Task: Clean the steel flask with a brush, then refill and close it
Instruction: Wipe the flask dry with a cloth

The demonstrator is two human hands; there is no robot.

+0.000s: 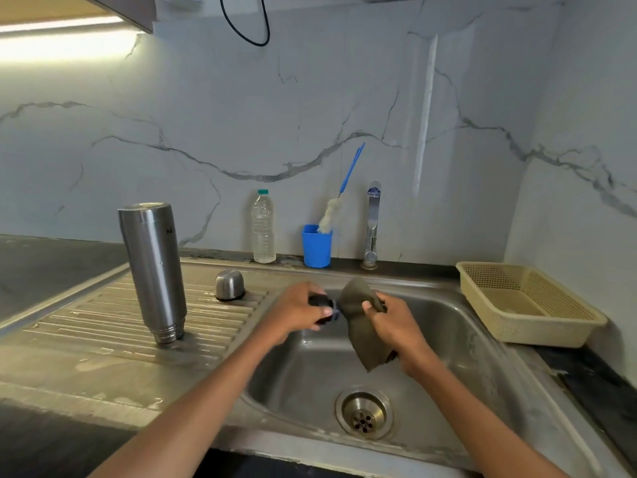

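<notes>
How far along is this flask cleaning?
The steel flask stands upside down on the drainboard, apparently washed, its steel cap beside it. The left hand holds the black stopper; the right hand wipes it with a cloth. Refilling and closing remain.

The steel flask (pixel 153 270) carries dark lettering near its upturned base; only "N" reads clearly, the rest is cut off.

Two hands are seen: the left hand (pixel 297 310) and the right hand (pixel 396 322). One steel flask (pixel 153 270), one steel cap (pixel 230 284), one black stopper (pixel 323 309) and one cloth (pixel 362 326) are counted. One plastic bottle (pixel 263 227), one blue cup (pixel 316 246), one brush (pixel 339 198), one tap (pixel 372 224), one basket (pixel 527 303), one sink (pixel 448 357) and one drain (pixel 364 412) are counted.
</notes>
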